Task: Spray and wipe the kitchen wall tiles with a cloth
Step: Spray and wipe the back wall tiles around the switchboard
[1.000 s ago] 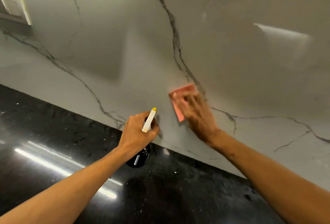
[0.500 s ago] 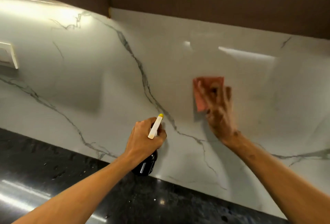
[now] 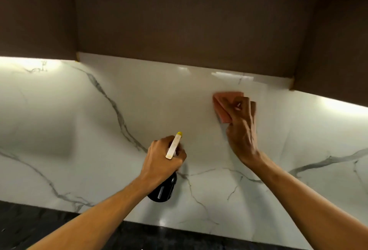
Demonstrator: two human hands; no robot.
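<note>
The right hand [image 3: 242, 132] has its fingers [image 3: 247, 107] spread and nearly straight, pressing a folded salmon-pink cloth [image 3: 220, 102] flat on the glossy white, grey-veined marble-look wall tiles [image 3: 99, 130], up and right of the bottle. Only pressure pins the soft cloth, so on so slick a face it could slip free or bunch and leave streaks. The left hand [image 3: 159, 162] curls tightly round the neck of a dark, shiny, rounded spray bottle [image 3: 163, 190] with a cream, yellow-tipped nozzle [image 3: 174, 146]. A stray squeeze could wet the wiped patch. Below the bottle runs a speckled black stone counter [image 3: 29, 225]. Above it hangs a matt brown cabinet [image 3: 179, 20], which the knuckles might knock.
</note>
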